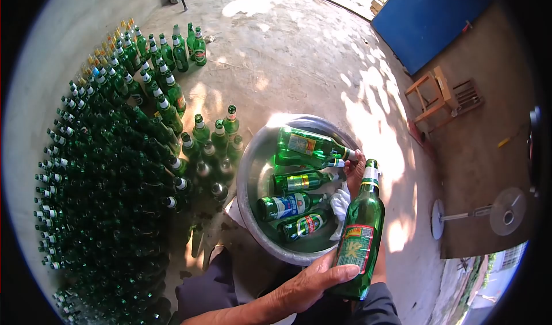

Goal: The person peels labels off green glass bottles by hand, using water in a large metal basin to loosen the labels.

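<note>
My left hand (316, 282) grips the lower part of a green glass beer bottle (368, 213), held upright and slightly tilted in front of me, with a red-edged label and a pale neck band. Behind it, my right hand (356, 169) is closed around the neck of another green beer bottle (302, 144) lying over the metal basin (248, 221). Inside the basin, several more green bottles lie on their sides, among them one with a blue label (289, 205) and one with a red oval label (310, 225). A white cloth (340, 203) is bunched at the basin's right side.
Many green bottles (115, 175) stand packed along the wall on the left, with a smaller cluster (210, 141) beside the basin. A wooden stool (434, 98), a blue door (428, 20) and a standing fan (489, 210) are on the right.
</note>
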The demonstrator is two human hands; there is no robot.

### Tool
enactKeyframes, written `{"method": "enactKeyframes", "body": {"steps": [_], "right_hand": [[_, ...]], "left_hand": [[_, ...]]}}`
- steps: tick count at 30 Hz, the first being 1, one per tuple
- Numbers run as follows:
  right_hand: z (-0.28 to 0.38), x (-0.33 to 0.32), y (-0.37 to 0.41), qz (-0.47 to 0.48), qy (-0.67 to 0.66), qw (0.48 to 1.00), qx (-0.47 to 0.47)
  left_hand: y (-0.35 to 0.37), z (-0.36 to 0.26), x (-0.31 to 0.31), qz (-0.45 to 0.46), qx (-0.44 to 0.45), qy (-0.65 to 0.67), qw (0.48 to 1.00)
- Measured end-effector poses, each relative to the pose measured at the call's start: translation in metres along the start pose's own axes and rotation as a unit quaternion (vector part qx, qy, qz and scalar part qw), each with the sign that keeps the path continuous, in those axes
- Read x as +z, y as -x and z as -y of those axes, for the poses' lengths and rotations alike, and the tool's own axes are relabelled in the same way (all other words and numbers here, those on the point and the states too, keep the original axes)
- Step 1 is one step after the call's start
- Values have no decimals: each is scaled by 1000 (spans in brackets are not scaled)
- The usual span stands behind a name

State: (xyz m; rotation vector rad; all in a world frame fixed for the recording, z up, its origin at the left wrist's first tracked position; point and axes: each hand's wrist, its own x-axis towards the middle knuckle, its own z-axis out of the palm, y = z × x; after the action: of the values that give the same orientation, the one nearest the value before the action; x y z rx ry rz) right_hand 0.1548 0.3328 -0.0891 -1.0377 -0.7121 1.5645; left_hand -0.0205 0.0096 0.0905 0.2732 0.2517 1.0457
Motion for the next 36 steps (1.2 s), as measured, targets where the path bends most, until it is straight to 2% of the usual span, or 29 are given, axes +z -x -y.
{"method": "enactKeyframes", "body": {"steps": [3,5,9,16,18,19,20,21,22,23,24,25,26,27,28,29,30,31,32,34,35,36], "right_hand": [[-3,-8,-8,4,-14,1000,9],[-1,6,-5,-63,107,992,10],[-8,9,-9,-77,123,989,-5],[-28,16,-24,-169,180,969,-6],[-32,17,-22,-194,291,937,17],[-38,2,-19,-125,339,933,-4],[-50,-8,-15,-73,467,849,-238],[-59,-12,-23,-144,530,801,-237],[-52,20,-3,-214,587,745,-233],[-44,39,16,-156,609,723,-286],[-42,45,22,-103,631,704,-308],[-49,50,24,-85,658,630,-403],[-50,50,25,-16,692,623,-364],[-56,52,28,-7,724,595,-349],[-63,55,29,1,754,566,-333],[-66,55,29,1,770,548,-327],[-69,55,28,2,784,531,-321],[-72,59,31,2,763,558,-325],[-73,61,34,-2,763,559,-324],[-74,66,40,53,754,570,-321],[-76,69,40,58,757,561,-331],[-77,73,42,54,758,561,-328]], "left_hand": [[1,1,-1,-7,0,-1,1000],[1,0,0,-10,-7,5,1000],[-1,2,1,-34,-14,22,999],[-4,4,-1,-48,1,27,998],[-4,4,-2,-57,1,29,998],[-5,4,-2,-65,2,31,997],[-5,3,-1,-64,1,30,997],[-5,2,-1,-69,2,36,997],[-4,2,-1,-74,2,41,996],[-3,10,-9,-73,0,40,997],[-1,27,-23,-72,186,-201,959],[0,36,-30,-63,355,-423,831],[0,25,-23,-59,353,-422,833],[0,13,-14,-77,168,-179,966],[-1,6,-8,-89,-38,83,992],[-1,10,-10,-86,-43,81,992],[1,19,-13,-111,28,-13,993],[2,23,-14,-134,98,-107,980],[2,25,-16,-133,94,-108,981],[-1,22,-16,-155,42,28,987],[-1,17,-13,-154,37,27,987],[0,11,-8,-138,12,81,987]]}}
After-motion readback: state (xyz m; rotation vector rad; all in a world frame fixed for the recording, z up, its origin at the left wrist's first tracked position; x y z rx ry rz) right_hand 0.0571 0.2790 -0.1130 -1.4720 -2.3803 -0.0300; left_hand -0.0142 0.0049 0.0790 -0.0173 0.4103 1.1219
